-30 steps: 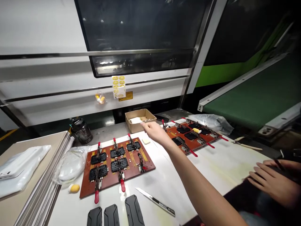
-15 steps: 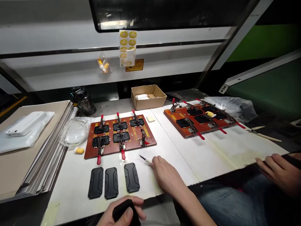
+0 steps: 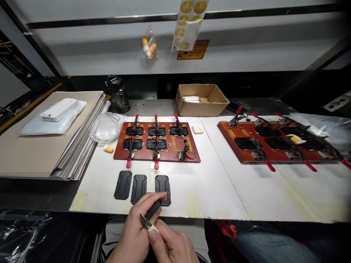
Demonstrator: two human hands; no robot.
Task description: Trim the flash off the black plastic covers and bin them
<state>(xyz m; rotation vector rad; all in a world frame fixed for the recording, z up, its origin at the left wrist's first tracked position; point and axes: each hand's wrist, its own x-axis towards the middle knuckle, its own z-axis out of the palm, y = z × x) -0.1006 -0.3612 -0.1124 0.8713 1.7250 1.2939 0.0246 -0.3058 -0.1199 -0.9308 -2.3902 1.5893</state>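
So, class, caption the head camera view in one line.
The left hand and right hand hold a black-handled craft knife by a black plastic panel, near a brown clamp board.

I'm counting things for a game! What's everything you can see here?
plates: 3, black, on the white table
fixture boards: 2, red-brown, on the table behind the plates
cardboard box: 1, brown, behind the boards
jar: 1, black lid, behind the stack
sheet stack: 1, beige, far left
plastic bag: 1, clear, left of the nearer board
sticker sheet: 1, yellow and white, hanging on the white panel
knife: 1, black handle, in the hands
left hand: 1, on the knife
right hand: 1, on the knife
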